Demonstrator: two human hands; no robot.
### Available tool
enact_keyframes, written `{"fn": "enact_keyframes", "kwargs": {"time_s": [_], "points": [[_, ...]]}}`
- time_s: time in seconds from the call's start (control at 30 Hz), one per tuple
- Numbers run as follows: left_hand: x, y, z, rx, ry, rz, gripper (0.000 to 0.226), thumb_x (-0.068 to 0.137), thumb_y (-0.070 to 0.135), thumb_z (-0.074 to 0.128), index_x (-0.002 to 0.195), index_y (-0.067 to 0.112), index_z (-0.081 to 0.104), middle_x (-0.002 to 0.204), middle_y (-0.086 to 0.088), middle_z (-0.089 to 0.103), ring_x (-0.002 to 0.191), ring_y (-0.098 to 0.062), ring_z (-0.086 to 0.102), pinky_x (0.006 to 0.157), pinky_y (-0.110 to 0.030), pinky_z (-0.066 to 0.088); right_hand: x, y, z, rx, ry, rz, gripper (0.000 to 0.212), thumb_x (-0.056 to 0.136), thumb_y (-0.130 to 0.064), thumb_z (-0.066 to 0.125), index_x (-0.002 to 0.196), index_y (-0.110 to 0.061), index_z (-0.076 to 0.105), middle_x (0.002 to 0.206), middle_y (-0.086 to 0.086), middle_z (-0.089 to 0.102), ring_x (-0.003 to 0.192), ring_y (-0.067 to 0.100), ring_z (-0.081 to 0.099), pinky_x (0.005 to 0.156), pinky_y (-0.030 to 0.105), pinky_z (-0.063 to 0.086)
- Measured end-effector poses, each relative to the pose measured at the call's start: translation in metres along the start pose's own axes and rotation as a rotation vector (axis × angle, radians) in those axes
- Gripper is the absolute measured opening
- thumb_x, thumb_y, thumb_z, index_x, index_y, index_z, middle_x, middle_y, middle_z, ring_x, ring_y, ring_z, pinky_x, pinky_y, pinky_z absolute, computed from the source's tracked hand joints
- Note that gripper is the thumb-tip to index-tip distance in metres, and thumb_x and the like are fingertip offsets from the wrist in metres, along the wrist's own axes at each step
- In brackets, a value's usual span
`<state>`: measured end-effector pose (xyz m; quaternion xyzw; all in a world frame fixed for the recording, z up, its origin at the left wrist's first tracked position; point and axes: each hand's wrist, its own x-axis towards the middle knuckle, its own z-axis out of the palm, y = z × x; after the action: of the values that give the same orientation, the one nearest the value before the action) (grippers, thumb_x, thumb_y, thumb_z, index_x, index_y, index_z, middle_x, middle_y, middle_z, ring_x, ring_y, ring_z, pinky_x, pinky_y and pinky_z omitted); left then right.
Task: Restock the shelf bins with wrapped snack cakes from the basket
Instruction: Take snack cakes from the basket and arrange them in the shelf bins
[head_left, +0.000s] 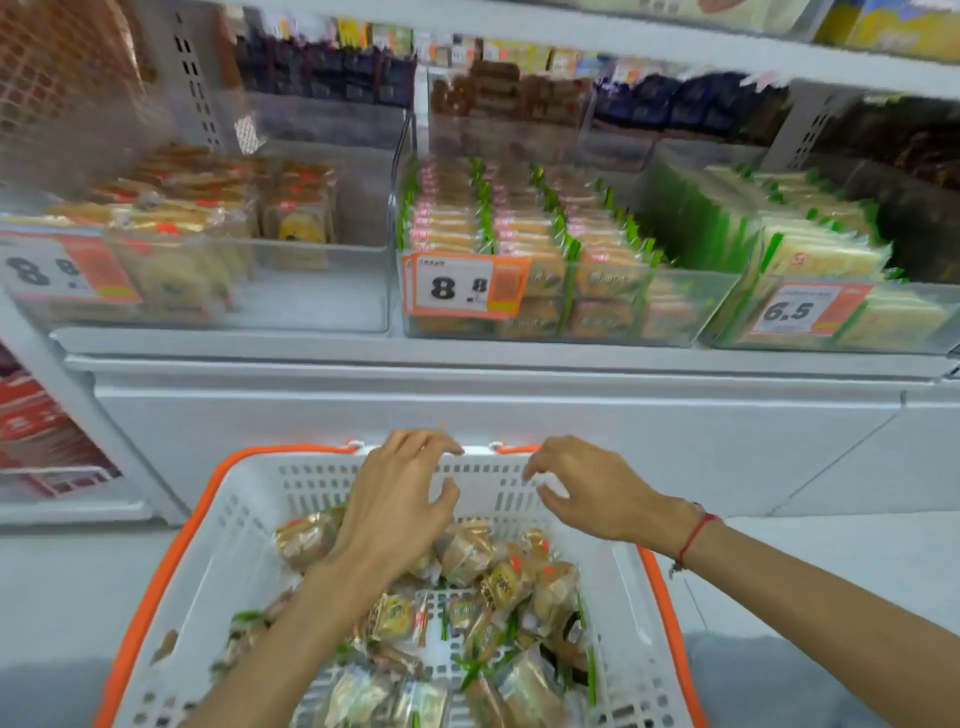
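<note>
Fingers of the left hand (395, 499) are spread and loosely curved over the far end of the basket (244, 519), thumb apart from the rest, with nothing between them; fingers of the right hand (587, 493) are likewise slack and bent downward, holding nothing, a red cord bracelet (693, 535) at the wrist. Both hands hover above the wrapped snack cakes (467, 556), which lie in a loose, unsorted heap on the floor of the white, orange-rimmed basket, directly beneath and behind the palms. Judged by appearance, each cake is light and soft inside a crinkled film wrapper; the film is probably slippery and the cake easily crushed, so the likely best hold is a gentle pinch across the flat faces or by the sealed end, several gathered at once only if not squeezed. Beyond the basket stands the shelf with clear bins: the left bin (311, 291) is partly filled with similar golden-wrapped cakes and has open room toward its right, the middle bin (691, 312) holds tight upright rows of green-edged packets behind a price tag (457, 286), and the right bin (914, 338) holds paler packets. Motion blur obscures wrapper print.
</note>
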<state>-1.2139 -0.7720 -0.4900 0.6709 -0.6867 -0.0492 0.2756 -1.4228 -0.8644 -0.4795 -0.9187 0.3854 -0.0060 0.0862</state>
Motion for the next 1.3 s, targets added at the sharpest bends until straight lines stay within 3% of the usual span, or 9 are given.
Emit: {"fn": "enact_keyframes", "kwargs": {"time_s": [0.27,0.4,0.5,0.57,0.8,0.9,1.0,1.1,1.3], "points": [[-0.076,-0.075,0.072,0.180,-0.557,-0.201,0.033,0.095,0.026,0.050,0.127,0.029,0.055,0.137,0.006,0.050,0.128,-0.015,0.041,0.096,-0.029,0.041,-0.003,-0.029,0.117,-0.026,-0.691,0.073,0.028,0.094,-0.013,0.048,0.117,-0.006,0.062,0.100,0.010,0.063,0.087,0.022,0.059,0.069,0.028,0.048],[-0.113,-0.101,0.101,0.220,-0.951,-0.164,0.053,0.097,0.024,0.048,0.147,0.027,0.031,0.153,0.001,0.026,0.141,-0.022,0.022,0.111,-0.039,0.031,-0.018,-0.031,0.172,-0.083,-0.767,0.046,0.042,0.094,-0.009,0.045,0.135,-0.008,0.046,0.127,0.016,0.056,0.112,0.033,0.055,0.082,0.039,0.050],[-0.132,-0.106,0.111,0.288,-1.084,-0.084,0.069,0.098,0.021,0.048,0.153,0.027,0.007,0.159,0.002,0.001,0.146,-0.024,0.006,0.109,-0.041,0.034,-0.037,-0.027,0.197,-0.290,-0.855,-0.081,0.063,0.095,-0.012,0.048,0.151,-0.016,0.020,0.155,0.009,0.026,0.140,0.031,0.027,0.109,0.047,0.032],[-0.139,-0.107,0.114,0.325,-1.064,-0.061,0.069,0.098,0.020,0.048,0.153,0.028,0.007,0.158,0.002,0.004,0.145,-0.022,0.006,0.109,-0.041,0.034,-0.047,-0.027,0.206,-0.352,-0.851,-0.120,0.063,0.093,-0.016,0.053,0.149,-0.013,0.024,0.154,0.007,0.026,0.143,0.027,0.020,0.114,0.046,0.024],[-0.140,-0.107,0.125,0.246,-1.012,-0.153,0.062,0.095,0.013,0.051,0.149,0.027,0.024,0.151,0.001,0.025,0.140,-0.019,0.017,0.107,-0.038,0.038,-0.045,-0.027,0.199,-0.219,-0.813,0.019,0.042,0.089,-0.006,0.059,0.128,-0.004,0.041,0.122,0.014,0.055,0.112,0.030,0.056,0.082,0.035,0.046],[-0.130,-0.101,0.122,0.133,-1.031,-0.240,0.058,0.096,0.020,0.051,0.148,0.025,0.027,0.154,0.000,0.021,0.142,-0.022,0.015,0.111,-0.041,0.031,-0.042,-0.026,0.193,-0.103,-0.867,0.098,0.040,0.085,-0.014,0.067,0.121,-0.009,0.049,0.112,0.009,0.058,0.103,0.026,0.058,0.083,0.033,0.049],[-0.108,-0.085,0.112,-0.117,-0.930,-0.354,0.057,0.095,0.023,0.055,0.147,0.023,0.033,0.153,-0.003,0.026,0.138,-0.024,0.030,0.109,-0.038,0.033,-0.023,-0.024,0.178,0.139,-0.804,0.232,0.012,0.083,-0.020,0.069,0.086,-0.013,0.060,0.088,0.003,0.056,0.075,0.017,0.051,0.065,0.021,0.045],[-0.081,-0.063,0.094,-0.355,-0.755,-0.389,0.065,0.090,0.024,0.065,0.146,0.025,0.033,0.151,-0.002,0.030,0.135,-0.020,0.037,0.107,-0.034,0.036,0.004,-0.025,0.141,0.485,-0.610,0.472,0.034,0.082,-0.014,0.069,0.059,-0.017,0.045,0.059,-0.002,0.044,0.053,0.011,0.039,0.048,0.015,0.033],[-0.055,-0.027,0.066,-0.167,-0.373,-0.208,0.097,0.068,0.044,0.081,0.145,0.027,0.023,0.144,0.006,0.021,0.131,-0.014,0.029,0.108,-0.033,0.034,0.029,-0.042,0.064,1.265,-0.323,0.743,0.025,0.079,-0.024,0.077,0.094,-0.005,0.070,0.076,0.001,0.064,0.070,0.013,0.061,0.065,0.024,0.051]]}}
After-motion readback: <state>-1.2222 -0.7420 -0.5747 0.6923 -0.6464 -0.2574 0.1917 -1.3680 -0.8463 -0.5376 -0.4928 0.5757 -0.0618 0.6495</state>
